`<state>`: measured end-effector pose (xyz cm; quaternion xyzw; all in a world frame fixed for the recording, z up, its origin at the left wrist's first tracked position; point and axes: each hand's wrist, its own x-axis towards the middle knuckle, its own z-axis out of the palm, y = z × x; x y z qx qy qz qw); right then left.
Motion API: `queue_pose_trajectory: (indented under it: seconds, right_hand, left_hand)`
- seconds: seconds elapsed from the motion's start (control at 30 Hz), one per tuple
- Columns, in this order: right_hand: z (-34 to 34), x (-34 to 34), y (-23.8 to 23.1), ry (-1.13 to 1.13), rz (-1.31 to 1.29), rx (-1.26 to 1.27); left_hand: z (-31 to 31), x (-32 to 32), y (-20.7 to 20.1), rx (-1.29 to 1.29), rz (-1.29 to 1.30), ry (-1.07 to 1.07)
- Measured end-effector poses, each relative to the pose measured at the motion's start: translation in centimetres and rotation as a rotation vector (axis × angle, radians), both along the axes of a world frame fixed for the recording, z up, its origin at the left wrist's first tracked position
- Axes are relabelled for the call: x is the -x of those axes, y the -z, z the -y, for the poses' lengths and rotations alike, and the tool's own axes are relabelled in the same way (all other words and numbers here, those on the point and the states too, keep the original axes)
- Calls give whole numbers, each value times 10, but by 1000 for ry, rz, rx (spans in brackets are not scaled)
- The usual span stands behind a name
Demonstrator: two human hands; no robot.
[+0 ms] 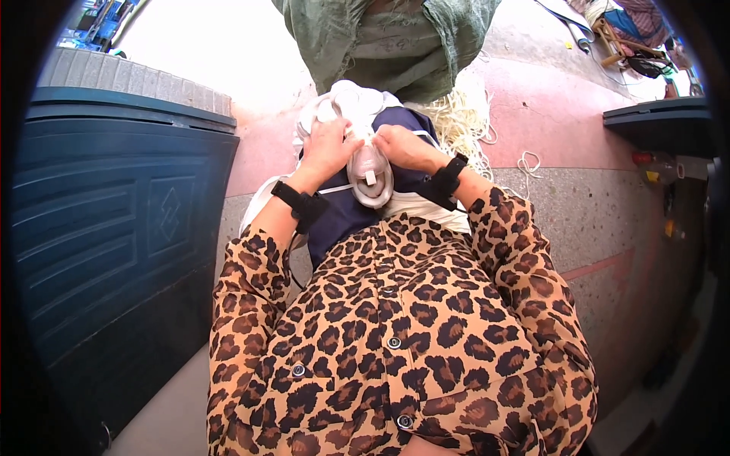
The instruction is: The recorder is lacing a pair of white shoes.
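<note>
A pale, whitish-pink shoe (370, 163) rests on my lap over dark blue cloth (346, 205), its opening turned toward me and a small white tag at the opening. My left hand (328, 150) is closed at the shoe's left side, thumb near the lacing. On the other side my right hand (407, 147) is pinched at the lacing, and a thin white shoelace (423, 134) shows beside it. The exact grip of the fingertips is partly hidden. Just beyond my hands lie white rounded things (353, 97), perhaps more shoes.
A large green woven sack (391, 53) stands straight ahead. Loose cream laces (464, 125) are heaped on the floor to its right, one strand (528, 163) apart. A dark blue panelled door (125, 205) is at the left. Bottles (660, 169) lie at the right.
</note>
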<state>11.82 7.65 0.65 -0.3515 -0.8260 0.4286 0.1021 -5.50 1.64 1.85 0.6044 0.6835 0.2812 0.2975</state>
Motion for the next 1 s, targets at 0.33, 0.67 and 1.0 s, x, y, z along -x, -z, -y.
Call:
queue_pose_trajectory:
  seconds: [0.33, 0.67, 1.0]
  right_hand:
    - [-34, -19, -15, 3, -114, -651]
    - [10, -1, 5, 106, -236, 94]
    - [6, 8, 11, 204, -226, 395]
  left_hand:
    - [-81, 47, -123, -284, 493, -56]
    - [-29, 120, -163, -501, 746, -327]
    - [-15, 123, -120, -181, 594, -491]
